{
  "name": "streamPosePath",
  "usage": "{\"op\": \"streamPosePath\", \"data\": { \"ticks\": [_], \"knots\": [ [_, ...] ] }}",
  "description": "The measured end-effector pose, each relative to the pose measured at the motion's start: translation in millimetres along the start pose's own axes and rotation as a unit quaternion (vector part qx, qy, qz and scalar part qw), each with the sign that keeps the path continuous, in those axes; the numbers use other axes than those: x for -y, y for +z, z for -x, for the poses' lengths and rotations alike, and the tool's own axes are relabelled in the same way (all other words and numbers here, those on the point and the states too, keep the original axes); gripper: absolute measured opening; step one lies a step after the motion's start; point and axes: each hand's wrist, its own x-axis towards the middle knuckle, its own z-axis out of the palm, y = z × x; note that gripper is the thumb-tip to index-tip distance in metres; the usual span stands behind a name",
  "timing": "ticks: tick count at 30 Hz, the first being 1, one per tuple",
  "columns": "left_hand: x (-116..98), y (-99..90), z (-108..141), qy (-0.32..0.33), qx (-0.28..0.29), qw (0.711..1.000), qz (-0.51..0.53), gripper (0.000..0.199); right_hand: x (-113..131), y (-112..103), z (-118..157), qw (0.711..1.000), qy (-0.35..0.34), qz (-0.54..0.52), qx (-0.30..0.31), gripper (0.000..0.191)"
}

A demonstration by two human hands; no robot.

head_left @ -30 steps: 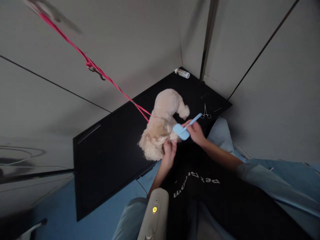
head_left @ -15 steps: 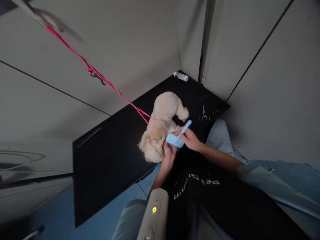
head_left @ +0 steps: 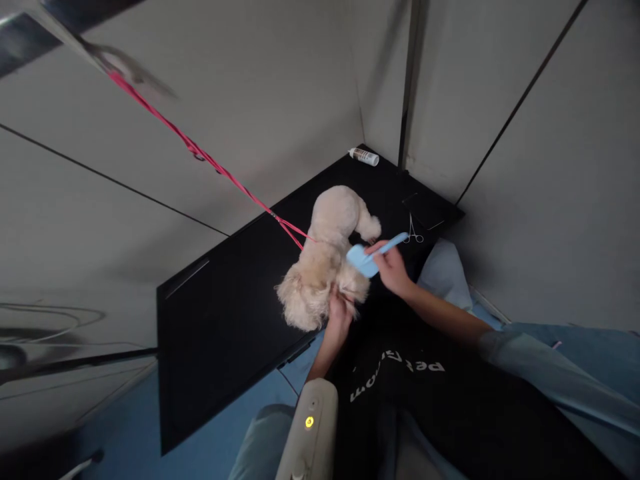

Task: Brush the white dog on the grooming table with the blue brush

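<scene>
A cream-coloured dog (head_left: 334, 217) is on the black grooming table (head_left: 220, 320), its body clipped short and its head and legs fluffy. With closed fingers my left hand (head_left: 340, 312) grips the dog's fluffy front leg (head_left: 354, 281), just beside the head; the fingertips are partly buried in fur. A light blue slicker brush (head_left: 364, 261) is in my right hand (head_left: 394, 272), fingers wrapped round its handle. The brush head is at the upper edge of the leg fur, with its bristles turned away from view; contact cannot be made out.
A pink leash (head_left: 235, 175) runs from the upper left down to the dog's neck. Scissors (head_left: 413, 233) lie at the table's right, close to the brush handle. A white bottle (head_left: 364, 157) lies at the far corner. Grey walls (head_left: 280, 87) stand behind the table.
My right hand has moved the brush up and to the right, away from my left hand. More of the fluffy leg now shows. The view has shifted slightly.
</scene>
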Motion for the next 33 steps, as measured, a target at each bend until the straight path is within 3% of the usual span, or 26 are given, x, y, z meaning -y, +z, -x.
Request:
{"op": "streamPosePath", "data": {
  "ticks": [2,6,9,10,12,13,15,16,18,20,22,23,25,28,31,33],
  "knots": [
    [0.3,2.6,2.8,-0.007,-0.004,1.0,-0.008,0.017,-2.9,2.2,1.9,0.998,0.046,-0.021,0.044,0.036],
    [0.4,5.7,7.9,-0.003,-0.017,0.999,-0.047,0.018,-11.6,3.1,5.5,0.997,0.053,-0.009,-0.063,0.039],
    [-14.2,-2.4,12.4,-0.021,0.032,0.988,-0.15,0.023,-21.8,-1.5,4.7,0.997,0.067,-0.017,0.021,0.04],
    [-23.9,-6.5,14.0,-0.03,0.068,0.973,-0.22,0.024,-26.0,-5.6,2.5,0.996,0.085,-0.011,0.023,0.042],
    [-49.0,-12.6,16.4,-0.008,0.17,0.91,-0.377,0.024,-34.9,-18.4,-3.0,0.993,0.105,0.03,-0.045,0.045],
    [-62.5,-12.9,16.6,0.049,0.218,0.873,-0.434,0.022,-39.6,-26.3,-4.3,0.989,0.108,0.055,-0.085,0.045],
    [-85.9,-5.9,13.3,0.211,0.245,0.818,-0.476,0.015,-49.3,-41.3,1.2,0.984,0.123,0.077,-0.1,0.046],
    [-94.1,0.7,9.5,0.255,0.258,0.791,-0.492,0.017,-54.3,-46.9,9.2,0.985,0.147,0.067,-0.068,0.045],
    [-101.5,15.4,-2.4,0.274,0.282,0.755,-0.525,0.026,-63.8,-53.0,35.2,0.974,0.223,0.024,0.039,0.046],
    [-100.6,25.3,-17.2,0.249,0.279,0.764,-0.525,0.034,-71.5,-53.9,67.3,0.944,0.292,-0.004,0.152,0.047],
    [-99.1,27.5,-31.0,0.212,0.265,0.779,-0.527,0.041,-75.2,-52.7,94.5,0.918,0.319,0.007,0.235,0.046],
    [-100.4,26.7,-36.5,0.195,0.264,0.774,-0.541,0.043,-75.0,-52.1,103.4,0.911,0.316,0.02,0.264,0.044],
    [-108.1,25.0,-43.3,0.17,0.285,0.735,-0.591,0.04,-70.7,-50.1,109.3,0.908,0.284,0.047,0.303,0.04],
    [-124.3,27.9,-42.6,0.173,0.308,0.685,-0.637,0.032,-56.5,-38.4,90.0,0.92,0.192,0.045,0.338,0.033],
    [-132.1,34.4,-35.4,0.181,0.276,0.711,-0.622,0.028,-41.5,-11.3,49.9,0.936,0.099,-0.012,0.337,0.035],
    [-131.8,36.1,-32.8,0.183,0.225,0.755,-0.588,0.029,-36.0,10.8,23.4,0.964,0.061,-0.046,0.255,0.036]
  ]
}}
